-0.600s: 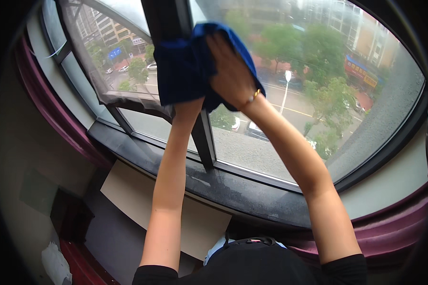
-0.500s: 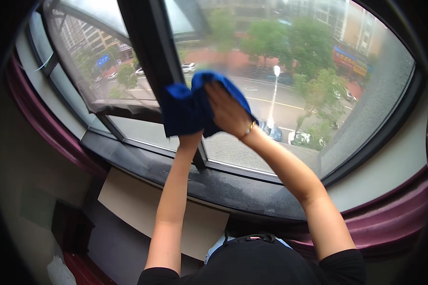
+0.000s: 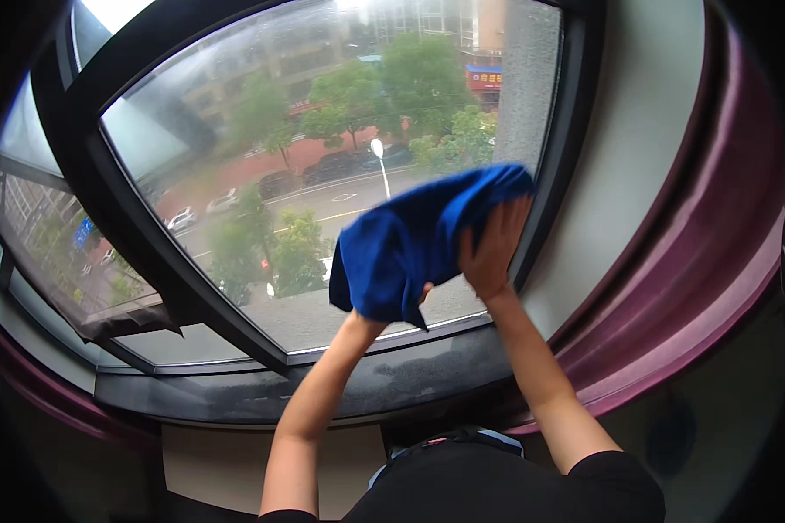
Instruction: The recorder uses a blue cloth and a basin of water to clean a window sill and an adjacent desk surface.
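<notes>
Cloth: a crumpled deep-blue microfibre cloth (image 3: 414,244) is up against the large glass window pane (image 3: 262,131), low on its right side, close to the dark right-hand window frame (image 3: 556,148).
Right hand: the right hand (image 3: 490,253) lies flat on the cloth's right end, fingers (image 3: 506,222) spread and pointing upward, pressing the fabric to the glass rather than curling round it.
Left hand: the left hand (image 3: 384,309) is buried under the lower left of the cloth; only a thumb tip peeks out, so whether those fingers are clenched or loose, I cannot tell.
Arms: both bare forearms rise from the lower edge, out of black short sleeves, and meet at the cloth.
Sill: a dark stone window sill (image 3: 384,383) runs just beneath the hands, speckled and dull.
Frame: a thick black mullion (image 3: 122,209) slants across the left, well apart from the cloth.
Curtain: a plum-coloured curtain (image 3: 706,261) hangs on the right beside a pale wall strip (image 3: 632,148).
Containers: none in view that I can make out.
</notes>
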`<action>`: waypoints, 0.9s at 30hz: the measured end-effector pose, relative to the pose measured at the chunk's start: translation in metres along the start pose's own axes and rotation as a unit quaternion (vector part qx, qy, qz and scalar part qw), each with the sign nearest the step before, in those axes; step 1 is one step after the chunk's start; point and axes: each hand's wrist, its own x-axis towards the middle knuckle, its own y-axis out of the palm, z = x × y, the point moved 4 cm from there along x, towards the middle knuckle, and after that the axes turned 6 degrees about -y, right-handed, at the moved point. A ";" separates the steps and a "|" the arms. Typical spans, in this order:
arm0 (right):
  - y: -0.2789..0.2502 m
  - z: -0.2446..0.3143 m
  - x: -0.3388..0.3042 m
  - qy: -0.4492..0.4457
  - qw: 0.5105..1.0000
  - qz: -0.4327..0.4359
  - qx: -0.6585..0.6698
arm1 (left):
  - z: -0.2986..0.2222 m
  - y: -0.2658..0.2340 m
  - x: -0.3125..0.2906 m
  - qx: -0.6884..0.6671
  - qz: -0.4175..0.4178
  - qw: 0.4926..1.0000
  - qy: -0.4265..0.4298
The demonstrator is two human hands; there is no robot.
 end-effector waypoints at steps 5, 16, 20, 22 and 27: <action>-0.056 -0.073 0.172 -0.049 0.987 -0.136 -0.076 | -0.110 0.004 0.192 0.065 -0.111 0.981 0.141; -0.039 -0.076 -0.144 0.068 0.959 0.240 -0.136 | -0.034 0.174 -0.036 0.083 0.252 0.963 0.052; -0.118 -0.028 -0.188 0.148 0.974 0.169 -0.024 | -0.057 0.169 -0.058 -0.137 0.389 0.911 0.002; -0.154 -0.035 -0.178 0.198 0.972 0.122 0.036 | -0.074 0.169 -0.037 -0.125 0.352 0.926 0.060; -0.179 -0.133 -0.075 0.220 0.974 -0.043 -0.007 | -0.209 0.132 0.108 -0.186 0.141 0.931 0.281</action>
